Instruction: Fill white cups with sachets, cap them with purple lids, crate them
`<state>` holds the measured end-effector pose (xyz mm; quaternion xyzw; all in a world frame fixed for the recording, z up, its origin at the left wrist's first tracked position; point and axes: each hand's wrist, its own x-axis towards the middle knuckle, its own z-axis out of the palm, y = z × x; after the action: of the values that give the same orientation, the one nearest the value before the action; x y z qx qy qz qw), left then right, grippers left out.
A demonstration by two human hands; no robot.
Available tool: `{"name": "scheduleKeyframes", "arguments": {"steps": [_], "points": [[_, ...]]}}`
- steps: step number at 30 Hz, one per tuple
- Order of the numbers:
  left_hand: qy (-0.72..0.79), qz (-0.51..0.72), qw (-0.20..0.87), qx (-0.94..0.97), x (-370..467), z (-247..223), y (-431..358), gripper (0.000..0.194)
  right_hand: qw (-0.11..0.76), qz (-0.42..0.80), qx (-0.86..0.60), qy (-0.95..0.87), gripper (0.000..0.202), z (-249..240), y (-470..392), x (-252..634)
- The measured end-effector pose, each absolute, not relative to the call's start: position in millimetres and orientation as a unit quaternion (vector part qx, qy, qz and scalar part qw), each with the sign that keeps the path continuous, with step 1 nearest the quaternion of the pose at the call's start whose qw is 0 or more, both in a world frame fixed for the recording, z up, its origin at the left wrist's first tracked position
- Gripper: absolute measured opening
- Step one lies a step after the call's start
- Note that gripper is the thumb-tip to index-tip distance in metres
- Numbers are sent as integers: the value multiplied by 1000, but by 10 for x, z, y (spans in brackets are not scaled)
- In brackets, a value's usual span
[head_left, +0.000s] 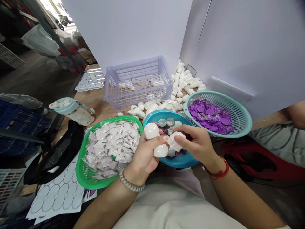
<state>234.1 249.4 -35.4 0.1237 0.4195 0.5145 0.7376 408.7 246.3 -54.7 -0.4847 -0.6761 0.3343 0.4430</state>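
My left hand (145, 152) is closed around white rounded plastic capsules (151, 130), whose domed ends stick out above and below the thumb. My right hand (199, 143) pinches a white faceted plastic piece (175, 141) between thumb and fingers, right beside the left fingertips. Both hands are over a blue basin (181, 162), which holds clear and white cups (170, 121) and dark purple pieces, partly hidden by the hands. To the left, a green basket (82, 173) is full of small white packets (114, 140) in clear wrap.
A teal basket (243, 117) of purple discs (209, 111) stands at right. Behind are a lilac crate (138, 68) and many loose white capsules (183, 79). A tumbler (73, 111), a black bag (57, 156) and printed sheets (59, 194) lie at left. White panels (133, 28) rise behind.
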Motion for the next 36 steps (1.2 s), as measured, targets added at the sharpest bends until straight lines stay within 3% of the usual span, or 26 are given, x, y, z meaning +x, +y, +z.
{"name": "scheduleKeyframes", "arguments": {"steps": [4,10,14,16,20,23,26,28,31,36], "points": [[397,521,750,94,2299,-347,2523,65,508,342,-442,-655,36,-608,2441,4019],[415,550,721,72,2126,-398,2622,59,598,253,-397,-649,29,-709,2433,4147],[410,570,707,86,2109,-383,2641,56,442,195,-524,-701,35,-642,2543,4241],[406,568,709,96,2146,-370,2641,58,390,205,-522,-730,44,-608,2579,4198],[399,548,727,108,2211,-391,2663,60,425,351,-439,-710,44,-580,2610,4100],[408,557,717,96,2209,-439,2704,53,429,252,-492,-714,36,-573,2638,4113],[405,572,707,90,2227,-475,2725,45,372,161,-465,-787,42,-567,2605,4047],[395,569,715,92,2271,-484,2716,38,366,180,-422,-810,47,-580,2535,3922],[378,556,734,92,2337,-486,2689,32,411,222,-423,-777,40,-625,2435,3751],[415,561,710,95,2280,-462,2658,32,518,408,-433,-615,41,-638,2432,3823]]}}
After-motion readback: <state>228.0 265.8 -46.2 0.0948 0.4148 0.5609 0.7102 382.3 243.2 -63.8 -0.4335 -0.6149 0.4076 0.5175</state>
